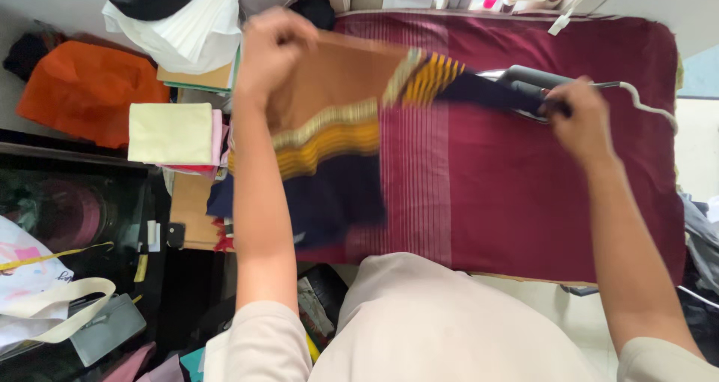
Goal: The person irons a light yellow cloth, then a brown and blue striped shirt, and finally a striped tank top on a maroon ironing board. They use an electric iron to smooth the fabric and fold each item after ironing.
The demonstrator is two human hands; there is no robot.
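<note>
two hands [273, 49] [577, 116] stretch cloth [337, 127] (table edge [659, 34] near).

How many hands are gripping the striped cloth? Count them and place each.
2. The left hand pinches the striped cloth at its brown end; the right hand grips its navy end, beside the iron.

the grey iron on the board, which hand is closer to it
Right. The right hand is at the grey iron, seemingly touching it while pinching the cloth. The left hand grips the cloth's other end, well away.
</note>
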